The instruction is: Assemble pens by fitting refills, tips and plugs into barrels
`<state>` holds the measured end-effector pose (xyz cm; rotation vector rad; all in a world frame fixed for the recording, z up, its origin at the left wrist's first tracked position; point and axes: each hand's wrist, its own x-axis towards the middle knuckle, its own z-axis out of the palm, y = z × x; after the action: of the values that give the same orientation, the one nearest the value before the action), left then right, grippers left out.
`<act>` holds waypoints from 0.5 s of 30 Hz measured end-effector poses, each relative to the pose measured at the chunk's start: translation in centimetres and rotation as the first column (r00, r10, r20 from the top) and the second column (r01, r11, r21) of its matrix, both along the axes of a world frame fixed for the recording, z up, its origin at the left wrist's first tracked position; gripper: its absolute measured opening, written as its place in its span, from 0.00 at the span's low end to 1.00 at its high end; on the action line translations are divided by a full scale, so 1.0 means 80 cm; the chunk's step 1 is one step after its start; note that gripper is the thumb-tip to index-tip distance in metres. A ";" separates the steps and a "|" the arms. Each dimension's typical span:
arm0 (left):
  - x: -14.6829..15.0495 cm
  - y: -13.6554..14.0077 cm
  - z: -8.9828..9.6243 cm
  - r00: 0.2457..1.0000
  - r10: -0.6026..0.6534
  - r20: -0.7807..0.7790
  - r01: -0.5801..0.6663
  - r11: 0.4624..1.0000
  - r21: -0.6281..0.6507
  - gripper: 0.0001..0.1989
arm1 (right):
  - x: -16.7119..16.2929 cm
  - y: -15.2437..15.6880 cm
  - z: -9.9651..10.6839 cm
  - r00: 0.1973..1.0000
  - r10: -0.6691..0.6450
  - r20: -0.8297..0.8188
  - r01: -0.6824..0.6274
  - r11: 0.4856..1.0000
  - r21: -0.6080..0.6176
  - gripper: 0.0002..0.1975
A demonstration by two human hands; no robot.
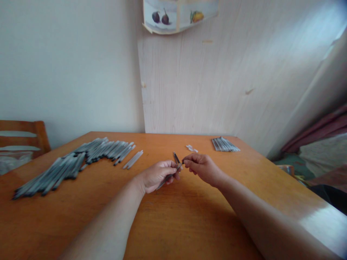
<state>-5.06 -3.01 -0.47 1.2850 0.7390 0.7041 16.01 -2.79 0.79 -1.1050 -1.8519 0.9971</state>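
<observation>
L grip (159, 176) wrapped round pen (162, 184); R grip (202, 168) pinching small dark pc. (183, 161) nr pen's far end.

wall picture (179, 16) cut off above, pen (163, 183) partly hidden by left grip (158, 176)

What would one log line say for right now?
left hand: holds pen | right hand: pinches small dark piece at pen's end | table left: pen pile | far right: pen row
</observation>
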 end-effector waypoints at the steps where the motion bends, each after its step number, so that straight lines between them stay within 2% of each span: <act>1: 0.000 0.000 0.000 1.000 0.002 -0.001 -0.002 1.000 -0.001 0.11 | 0.000 -0.001 0.000 1.000 0.005 -0.002 -0.005 1.000 0.003 0.12; 15: 0.000 -0.001 0.001 1.000 0.003 -0.020 -0.004 1.000 -0.029 0.12 | 0.000 -0.002 0.004 0.999 0.020 0.033 -0.020 1.000 -0.004 0.12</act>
<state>-5.04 -3.08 -0.36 1.2666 0.7658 0.6820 15.98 -2.94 1.09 -1.1132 -1.8922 0.9992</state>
